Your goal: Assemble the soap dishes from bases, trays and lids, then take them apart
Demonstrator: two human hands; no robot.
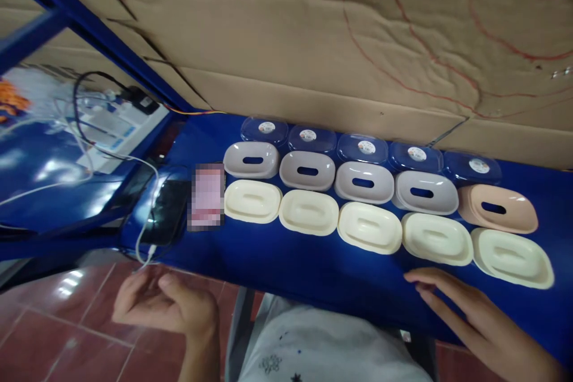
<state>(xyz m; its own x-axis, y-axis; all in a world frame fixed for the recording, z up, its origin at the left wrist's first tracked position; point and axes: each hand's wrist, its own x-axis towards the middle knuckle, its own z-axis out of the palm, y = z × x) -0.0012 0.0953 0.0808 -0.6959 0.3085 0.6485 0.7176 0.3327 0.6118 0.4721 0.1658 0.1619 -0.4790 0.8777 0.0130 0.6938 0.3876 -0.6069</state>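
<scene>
My left hand (168,305) is off the table's front edge, palm turned up, fingers loosely curled and thumb apart, with nothing visible in it. Its nearest things are a white cable plug (151,250) and a dark phone (166,212). My right hand (456,301) rests at the front edge with fingers stretched out and empty, just below a row of cream oval trays (369,228). Behind these stand grey oval soap dishes (308,171) with a slot in each, and a peach one (498,209) at the right end. Clear plastic lids (362,148) with round stickers form the back row.
A blue table (277,262) carries the rows, with a cardboard wall (286,42) behind. Left of the rows lies a pixelated pink item (206,197). A white power strip (120,131) with cables sits beyond a blue metal frame (107,42). Red tiles (58,322) cover the floor.
</scene>
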